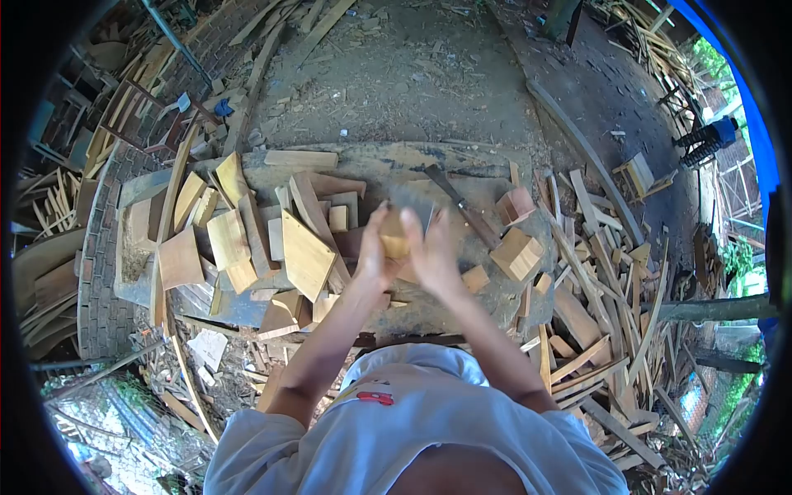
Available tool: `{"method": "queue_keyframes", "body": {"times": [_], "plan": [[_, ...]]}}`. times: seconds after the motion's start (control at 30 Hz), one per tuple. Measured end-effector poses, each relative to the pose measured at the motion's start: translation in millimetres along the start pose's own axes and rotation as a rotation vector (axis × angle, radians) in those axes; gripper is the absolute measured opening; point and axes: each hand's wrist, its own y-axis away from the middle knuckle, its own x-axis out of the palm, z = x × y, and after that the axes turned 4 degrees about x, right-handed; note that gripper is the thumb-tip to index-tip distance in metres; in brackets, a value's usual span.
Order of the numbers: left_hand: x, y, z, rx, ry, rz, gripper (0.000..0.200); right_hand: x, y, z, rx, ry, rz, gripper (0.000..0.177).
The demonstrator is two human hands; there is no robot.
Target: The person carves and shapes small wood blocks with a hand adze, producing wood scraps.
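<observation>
A small yellowish wood block (394, 241) is held up over the middle of the worktable. My left hand (374, 252) is closed around its left side. My right hand (433, 260) is close against the block's right side, its fingers smeared by motion. Something thin and pale shows between the right thumb and fingers, too blurred to name. Just beyond the hands, a long tool with a dark blade and brown handle (478, 227) lies slanted on the table. A cut wood block (518, 254) rests to the right of my right hand, with a smaller wood piece (475, 279) nearer.
Many wood offcuts, among them a pale angled board (307, 254), crowd the left of the worktable (379, 165). Scrap wood (610, 322) is heaped along its right side. Beyond the table is a dirt floor (396, 91) strewn with chips. A low brick edge (103, 264) runs at left.
</observation>
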Motion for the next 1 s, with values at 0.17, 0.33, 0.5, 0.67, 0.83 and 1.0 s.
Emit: {"method": "queue_keyframes", "body": {"times": [0.17, 0.33, 0.5, 0.67, 0.83, 1.0], "plan": [[-24.3, -19.7, 2.2, 0.037, -0.013, -0.01, 0.045, -7.3, 13.0, 20.4, -0.138, 0.04, 0.09, 0.041], [4.1, 10.5, 3.0, 0.011, -0.146, -0.021, 0.043, -12.8, -30.0, 1.9, 0.046, -0.022, 0.007, 0.049], [-11.9, -12.7, 9.7, 0.007, 0.121, 0.23, 0.045, -35.4, -29.5, 2.3, 0.447, -0.375, 0.069, 0.061], [-9.0, -12.0, 8.0, 0.055, 0.238, -0.023, 0.041, -16.0, -1.8, -14.2, 0.087, -0.245, -0.138, 0.059], [-8.3, -4.9, 11.6, 0.081, 0.087, 0.001, 0.041, -23.2, -1.0, -1.8, -0.018, -0.199, -0.089, 0.052], [-2.5, 6.6, 9.1, 0.113, -0.261, 0.139, 0.039, -27.8, -12.3, -12.4, 0.055, -0.219, -0.036, 0.054]]}}
